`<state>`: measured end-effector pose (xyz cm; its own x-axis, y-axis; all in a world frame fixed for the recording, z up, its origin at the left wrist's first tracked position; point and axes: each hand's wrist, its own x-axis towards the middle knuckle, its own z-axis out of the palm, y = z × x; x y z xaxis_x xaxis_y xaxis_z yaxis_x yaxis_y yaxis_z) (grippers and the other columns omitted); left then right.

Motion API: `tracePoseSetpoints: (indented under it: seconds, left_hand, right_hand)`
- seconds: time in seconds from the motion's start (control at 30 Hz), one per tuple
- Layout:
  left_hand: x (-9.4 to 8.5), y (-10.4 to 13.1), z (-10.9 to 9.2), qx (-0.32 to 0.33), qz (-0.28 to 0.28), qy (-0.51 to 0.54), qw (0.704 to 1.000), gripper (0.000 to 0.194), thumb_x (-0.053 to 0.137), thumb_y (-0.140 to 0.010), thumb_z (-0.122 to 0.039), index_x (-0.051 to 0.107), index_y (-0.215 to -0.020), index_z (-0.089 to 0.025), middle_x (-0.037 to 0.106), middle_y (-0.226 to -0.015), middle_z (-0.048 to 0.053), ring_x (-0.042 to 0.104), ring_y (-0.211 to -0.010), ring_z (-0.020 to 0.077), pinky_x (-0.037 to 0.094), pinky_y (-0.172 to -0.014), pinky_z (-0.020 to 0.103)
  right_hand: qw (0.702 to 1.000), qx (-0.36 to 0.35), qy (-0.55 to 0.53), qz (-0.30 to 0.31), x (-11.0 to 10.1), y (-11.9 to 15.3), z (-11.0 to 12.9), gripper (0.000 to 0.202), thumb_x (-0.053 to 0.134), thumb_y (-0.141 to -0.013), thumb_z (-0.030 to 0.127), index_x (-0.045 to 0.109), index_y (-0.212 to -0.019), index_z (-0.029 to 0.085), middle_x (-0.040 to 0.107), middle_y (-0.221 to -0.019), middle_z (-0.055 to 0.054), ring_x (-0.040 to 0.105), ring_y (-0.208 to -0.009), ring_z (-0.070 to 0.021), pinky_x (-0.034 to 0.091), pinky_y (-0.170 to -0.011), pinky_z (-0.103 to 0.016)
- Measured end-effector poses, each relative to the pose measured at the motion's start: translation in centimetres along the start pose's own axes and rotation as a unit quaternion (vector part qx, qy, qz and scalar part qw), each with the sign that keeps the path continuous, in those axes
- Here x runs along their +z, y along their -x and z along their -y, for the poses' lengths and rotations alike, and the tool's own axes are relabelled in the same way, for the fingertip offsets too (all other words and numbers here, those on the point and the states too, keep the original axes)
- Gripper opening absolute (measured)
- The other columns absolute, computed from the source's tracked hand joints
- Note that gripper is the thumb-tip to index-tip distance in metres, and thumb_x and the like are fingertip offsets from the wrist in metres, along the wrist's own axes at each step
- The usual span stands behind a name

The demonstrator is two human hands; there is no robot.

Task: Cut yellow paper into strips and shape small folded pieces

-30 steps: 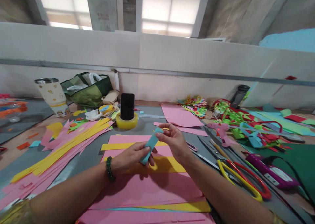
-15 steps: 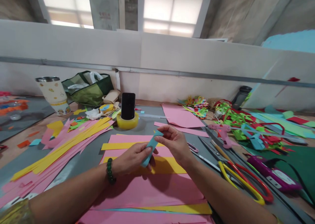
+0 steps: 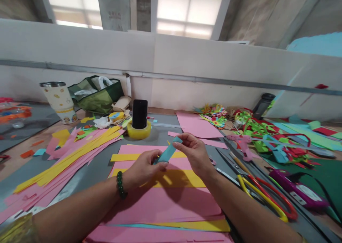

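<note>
Between my two hands is a light blue paper strip [image 3: 168, 152], held slanted above the table. My left hand [image 3: 146, 167] pinches its lower left end, thumb in front. My right hand [image 3: 192, 151] grips the upper right end between thumb and fingers. A small yellow tip shows behind the strip near my right fingers; what it belongs to I cannot make out. Beneath both hands lie pink paper sheets [image 3: 162, 205] with yellow paper strips [image 3: 195, 179] across them. A green bead bracelet [image 3: 121, 186] circles my left wrist.
Scissors with red and yellow handles [image 3: 260, 196], a pink glue gun [image 3: 242, 145] and a purple device [image 3: 298, 189] lie to the right. A phone [image 3: 139, 114] stands in a yellow tape roll [image 3: 139, 132]. Left are yellow and pink strips [image 3: 77, 155] and a tumbler [image 3: 59, 102].
The blue strip has tilted flatter, its face turned more toward me. My left hand has shifted its grip, with the thumb now lower along the strip. My right hand still grips the upper end.
</note>
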<state>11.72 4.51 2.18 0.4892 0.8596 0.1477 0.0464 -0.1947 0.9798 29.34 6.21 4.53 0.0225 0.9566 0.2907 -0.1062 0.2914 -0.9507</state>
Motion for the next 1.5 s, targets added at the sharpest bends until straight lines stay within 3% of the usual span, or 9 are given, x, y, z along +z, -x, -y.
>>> tracePoseSetpoints:
  seconds: [0.1,0.23,0.5,0.8,0.97,1.1,1.27,1.4,1.5]
  left_hand:
    - [-0.4,-0.4,-0.1,-0.014,-0.043,0.005,0.999,0.026,0.062,-0.078,-0.039,0.059,-0.073,-0.014,0.063,-0.066,0.003,0.061,-0.063,0.0138,0.043,-0.058,0.022]
    - [-0.8,-0.7,-0.2,-0.050,-0.082,0.023,0.995,0.029,0.058,-0.079,-0.044,0.054,-0.076,-0.015,0.065,-0.068,0.002,0.067,-0.062,0.0158,0.043,-0.050,0.020]
    - [-2.3,-1.5,-0.2,-0.028,-0.150,0.053,0.987,0.040,0.066,-0.071,-0.051,0.047,-0.067,-0.017,0.059,-0.051,-0.003,0.061,-0.042,0.0126,0.045,-0.041,0.019]
    - [-4.3,-1.7,-1.5,-0.043,-0.083,0.061,0.994,0.037,0.075,-0.066,-0.042,0.051,-0.066,-0.014,0.064,-0.055,0.001,0.066,-0.052,0.0140,0.049,-0.048,0.018]
    - [-4.9,-1.6,-2.1,-0.046,-0.078,0.069,0.994,0.034,0.077,-0.065,-0.039,0.055,-0.068,-0.013,0.064,-0.055,0.002,0.064,-0.049,0.0133,0.051,-0.050,0.021]
    - [-5.1,-1.8,-2.2,-0.047,-0.125,0.133,0.982,0.032,0.079,-0.063,-0.035,0.056,-0.067,-0.013,0.064,-0.056,0.002,0.065,-0.054,0.0140,0.050,-0.054,0.022]
    - [-4.8,-2.2,-1.6,0.016,-0.223,0.279,0.934,0.031,0.079,-0.064,-0.033,0.063,-0.083,-0.015,0.067,-0.071,0.000,0.065,-0.069,0.0112,0.048,-0.072,0.024]
    - [-3.3,-1.9,-1.0,-0.026,-0.131,0.285,0.949,0.031,0.075,-0.071,-0.033,0.067,-0.096,-0.016,0.069,-0.094,0.005,0.062,-0.093,0.0143,0.043,-0.083,0.025]
    - [-2.2,-1.5,-1.0,-0.025,-0.117,0.352,0.928,0.023,0.066,-0.081,-0.032,0.068,-0.096,-0.015,0.069,-0.094,0.006,0.063,-0.093,0.0156,0.043,-0.087,0.028]
  right_hand:
    - [1.000,-0.010,0.003,-0.016,-0.4,-0.5,0.2,0.032,0.083,-0.053,0.032,0.066,-0.077,0.019,0.065,-0.069,0.002,0.057,-0.067,-0.0124,0.048,-0.067,-0.028]
    - [0.999,-0.021,0.011,-0.022,-1.0,-1.1,0.2,0.031,0.082,-0.055,0.031,0.066,-0.079,0.019,0.064,-0.068,0.003,0.056,-0.066,-0.0111,0.046,-0.064,-0.026]
    - [0.996,0.021,0.086,0.018,-2.3,-1.9,0.8,0.037,0.082,-0.054,0.032,0.066,-0.084,0.019,0.061,-0.063,0.003,0.055,-0.060,-0.0110,0.044,-0.061,-0.025]
    - [0.984,0.090,0.130,0.077,-3.2,-2.2,2.6,0.037,0.084,-0.050,0.032,0.066,-0.077,0.017,0.061,-0.058,0.003,0.056,-0.055,-0.0101,0.045,-0.056,-0.025]
    - [0.980,0.103,0.133,0.110,-3.0,-1.9,2.8,0.034,0.084,-0.050,0.032,0.067,-0.076,0.016,0.062,-0.059,0.002,0.055,-0.054,-0.0089,0.046,-0.054,-0.024]
    - [0.986,0.112,0.097,0.075,-2.7,-1.9,2.3,0.035,0.086,-0.047,0.032,0.068,-0.073,0.016,0.063,-0.059,0.002,0.056,-0.054,-0.0087,0.047,-0.054,-0.023]
    - [0.994,0.104,0.024,-0.013,-2.4,-2.0,1.3,0.038,0.088,-0.042,0.031,0.067,-0.071,0.018,0.064,-0.060,0.002,0.058,-0.054,-0.0098,0.048,-0.054,-0.023]
    - [0.996,0.081,-0.006,-0.035,-1.0,-1.0,-0.1,0.036,0.087,-0.046,0.032,0.066,-0.072,0.018,0.063,-0.059,0.004,0.058,-0.054,-0.0088,0.048,-0.056,-0.022]
    - [0.997,0.077,0.008,0.011,0.5,0.3,-0.9,0.032,0.083,-0.054,0.033,0.065,-0.075,0.018,0.064,-0.062,0.003,0.059,-0.059,-0.0100,0.049,-0.061,-0.024]
